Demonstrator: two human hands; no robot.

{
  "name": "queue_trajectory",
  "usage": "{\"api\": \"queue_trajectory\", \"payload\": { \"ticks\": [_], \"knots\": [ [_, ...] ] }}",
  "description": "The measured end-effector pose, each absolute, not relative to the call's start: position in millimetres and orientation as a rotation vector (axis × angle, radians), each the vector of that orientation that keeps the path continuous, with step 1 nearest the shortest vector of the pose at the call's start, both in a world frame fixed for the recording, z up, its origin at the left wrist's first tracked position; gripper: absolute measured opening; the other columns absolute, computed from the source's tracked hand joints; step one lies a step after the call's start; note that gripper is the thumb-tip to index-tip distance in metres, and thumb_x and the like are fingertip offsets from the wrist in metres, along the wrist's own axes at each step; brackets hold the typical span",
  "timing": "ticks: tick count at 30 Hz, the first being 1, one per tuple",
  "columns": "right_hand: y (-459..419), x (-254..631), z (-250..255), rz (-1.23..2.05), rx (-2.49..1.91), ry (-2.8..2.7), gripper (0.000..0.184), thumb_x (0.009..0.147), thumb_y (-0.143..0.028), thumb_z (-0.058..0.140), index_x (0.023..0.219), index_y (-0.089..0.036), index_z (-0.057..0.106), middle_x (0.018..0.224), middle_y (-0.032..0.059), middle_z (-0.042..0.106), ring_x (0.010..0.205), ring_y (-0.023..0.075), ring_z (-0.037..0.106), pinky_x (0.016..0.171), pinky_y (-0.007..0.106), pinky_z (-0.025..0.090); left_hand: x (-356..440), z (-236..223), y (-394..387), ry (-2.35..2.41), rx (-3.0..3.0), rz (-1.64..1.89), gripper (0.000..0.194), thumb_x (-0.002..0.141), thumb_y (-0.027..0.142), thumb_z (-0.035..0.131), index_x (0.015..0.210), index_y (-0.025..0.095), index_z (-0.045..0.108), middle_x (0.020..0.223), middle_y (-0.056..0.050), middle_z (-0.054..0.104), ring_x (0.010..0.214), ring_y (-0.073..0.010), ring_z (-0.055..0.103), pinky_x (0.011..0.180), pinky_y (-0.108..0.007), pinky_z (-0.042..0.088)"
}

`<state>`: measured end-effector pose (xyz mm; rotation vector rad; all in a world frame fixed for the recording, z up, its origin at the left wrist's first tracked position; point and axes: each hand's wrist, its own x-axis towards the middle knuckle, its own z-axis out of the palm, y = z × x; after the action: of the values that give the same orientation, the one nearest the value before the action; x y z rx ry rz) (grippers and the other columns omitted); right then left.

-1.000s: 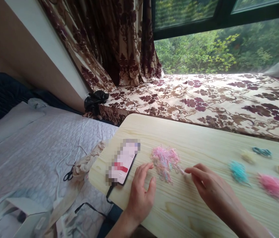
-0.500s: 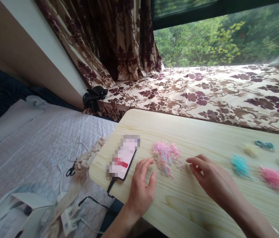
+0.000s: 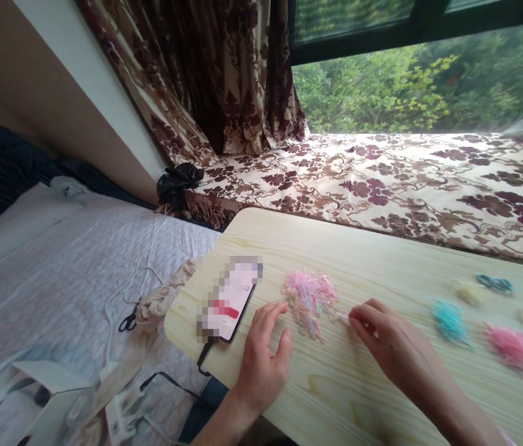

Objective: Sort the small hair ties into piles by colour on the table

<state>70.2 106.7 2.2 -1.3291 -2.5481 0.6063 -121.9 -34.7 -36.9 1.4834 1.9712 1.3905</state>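
Right grip has pinched tighter; left grip stays curved.

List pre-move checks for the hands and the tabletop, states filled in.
1. Left hand free: ok. Thumb and fingers apart, nothing visible between them.
2. Right hand grip: cannot tell. Thumb and forefinger are close together at a thin wisp; a firm pinch isn't clear.
3. Mixed pastel pile compact: not ok. Strands straggle from its edges.
4. Mixed pastel pile apart from the turquoise pile: ok. Bare wood lies between.
5. Phone clear of the left hand: ok. It lies to its left, not touching.
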Motion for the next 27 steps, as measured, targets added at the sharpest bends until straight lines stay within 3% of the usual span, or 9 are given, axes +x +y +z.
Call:
{"api": "queue_trajectory", "payload": {
  "ticks": [15,20,27],
  "knots": [
    [115,96,13,0.703,-1.363,-2.538,0.037,0.084,-0.047,0.044,0.065,-0.026,0.067,0.073,0.0046,0.069,0.06,0.0187,0.066,0.053,0.03,0.044,-122,-42,-35,1.978,1.506,1.409,0.035,0.095,0.016,0.051,0.128,0.023,0.058,0.127,-0.009,0.066,0.123,-0.0217,0.061,0.108,-0.042,0.051],
    [115,104,16,0.784,-1.335,-2.48,0.04,0.085,-0.053,0.044,0.067,-0.026,0.069,0.072,0.0034,0.07,0.059,0.0161,0.065,0.057,0.028,0.049,-122,-43,-35,1.989,1.508,1.402,0.034,0.094,0.017,0.052,0.127,0.024,0.06,0.127,-0.009,0.067,0.123,-0.022,0.061,0.107,-0.041,0.051],
    [145,153,31,0.58,-1.472,-2.291,0.045,0.084,-0.061,0.047,0.074,-0.024,0.071,0.078,0.0074,0.074,0.068,0.0188,0.069,0.063,0.028,0.053,-124,-50,-35,2.007,1.506,1.391,0.033,0.096,0.022,0.052,0.127,0.026,0.061,0.128,-0.007,0.066,0.124,-0.0216,0.061,0.106,-0.04,0.053]
  ]
}}
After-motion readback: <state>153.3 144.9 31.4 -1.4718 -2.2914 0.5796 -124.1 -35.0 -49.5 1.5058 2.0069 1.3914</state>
